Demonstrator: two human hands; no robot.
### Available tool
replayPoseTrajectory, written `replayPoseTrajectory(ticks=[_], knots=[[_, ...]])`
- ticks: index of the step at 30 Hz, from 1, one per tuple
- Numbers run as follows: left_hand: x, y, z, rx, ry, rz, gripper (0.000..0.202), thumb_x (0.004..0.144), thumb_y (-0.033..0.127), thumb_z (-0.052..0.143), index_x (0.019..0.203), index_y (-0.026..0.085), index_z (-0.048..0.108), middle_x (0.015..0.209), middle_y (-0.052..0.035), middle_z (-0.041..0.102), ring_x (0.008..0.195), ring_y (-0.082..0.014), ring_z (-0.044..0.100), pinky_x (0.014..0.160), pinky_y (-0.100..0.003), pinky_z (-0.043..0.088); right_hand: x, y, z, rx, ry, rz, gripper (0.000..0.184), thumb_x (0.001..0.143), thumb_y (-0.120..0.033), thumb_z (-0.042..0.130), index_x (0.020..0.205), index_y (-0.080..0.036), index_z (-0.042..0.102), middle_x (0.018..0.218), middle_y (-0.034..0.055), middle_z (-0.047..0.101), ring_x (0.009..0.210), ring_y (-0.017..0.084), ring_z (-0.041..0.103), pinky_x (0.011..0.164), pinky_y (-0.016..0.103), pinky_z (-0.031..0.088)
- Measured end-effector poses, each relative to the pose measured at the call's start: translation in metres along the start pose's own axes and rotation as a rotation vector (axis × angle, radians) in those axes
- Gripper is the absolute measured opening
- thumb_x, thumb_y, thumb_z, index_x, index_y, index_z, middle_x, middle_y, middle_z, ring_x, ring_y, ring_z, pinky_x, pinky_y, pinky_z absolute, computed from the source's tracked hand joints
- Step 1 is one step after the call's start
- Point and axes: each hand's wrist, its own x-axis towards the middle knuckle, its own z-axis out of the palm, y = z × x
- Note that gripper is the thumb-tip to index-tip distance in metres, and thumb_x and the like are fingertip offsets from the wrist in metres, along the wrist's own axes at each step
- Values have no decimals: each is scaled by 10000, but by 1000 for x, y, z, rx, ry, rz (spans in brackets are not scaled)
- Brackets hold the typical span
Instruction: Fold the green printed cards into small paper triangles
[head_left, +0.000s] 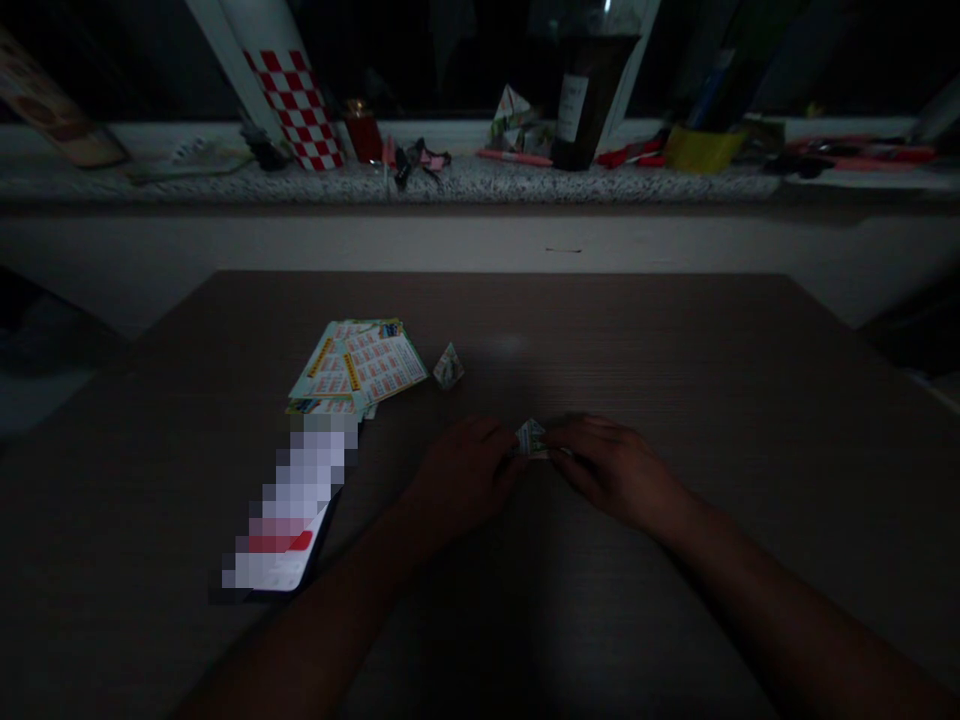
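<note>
Between my two hands, low over the dark wooden table [675,350], is a small piece of folded printed paper [531,438] with a pointed top. My left hand [469,468] pinches its left side, fingers bent. On its right side, my right hand [611,462] grips the paper between thumb and fingers. Much of the paper's lower part is hidden by the fingers. A second small folded paper piece [449,368], diamond-like in outline, rests on the table a little beyond my left hand. Left of it lies a fanned stack of printed paper cards [382,362].
A lit phone [281,570] lies on the left, touching the cards. Behind the table, a speckled stone sill [465,188] carries a red-checked cylinder [296,105], a red bottle [364,130], a dark labelled container [589,105], a pink pen [517,157] and a yellow holder [705,148]. The light is dim.
</note>
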Motion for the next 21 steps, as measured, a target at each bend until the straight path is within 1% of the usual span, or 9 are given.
replayPoseTrajectory(ticks=[4, 9, 12, 18, 21], knots=[[4, -1, 5, 8, -13, -28, 200, 942, 251, 448, 911, 151, 619, 930, -64, 621, 872, -186, 576, 768, -298, 466, 1, -1, 2, -16, 16, 16, 245, 884, -153, 539, 1104, -202, 636, 1045, 82, 712, 939, 218, 666, 852, 379, 529], [8, 1, 11, 49, 13, -65, 194, 940, 228, 432, 909, 149, 606, 907, -63, 633, 850, -195, 583, 777, -320, 467, 4, -1, 4, -27, -3, 47, 244, 881, -130, 529, 1099, -184, 626, 1061, 85, 704, 956, 223, 654, 871, 382, 515], [9, 3, 13, 76, 15, -75, 197, 941, 225, 417, 923, 143, 596, 917, -73, 640, 857, -207, 590, 779, -337, 469, 5, -2, 5, -30, -16, 59, 245, 879, -126, 528, 1096, -182, 626, 1025, 85, 703, 935, 224, 641, 851, 388, 510], [11, 4, 12, 113, -17, -96, 197, 935, 241, 426, 934, 138, 594, 922, -79, 650, 856, -214, 605, 778, -342, 477, 6, -1, 6, -25, 23, 44, 239, 860, -115, 539, 1066, -184, 639, 964, 91, 702, 892, 225, 625, 805, 381, 512], [12, 3, 12, 127, -22, -82, 206, 939, 237, 415, 932, 138, 595, 919, -80, 653, 863, -214, 608, 783, -344, 481, 6, -1, 7, -23, 34, 53, 240, 861, -122, 540, 1070, -188, 637, 963, 87, 701, 901, 228, 620, 821, 388, 508]])
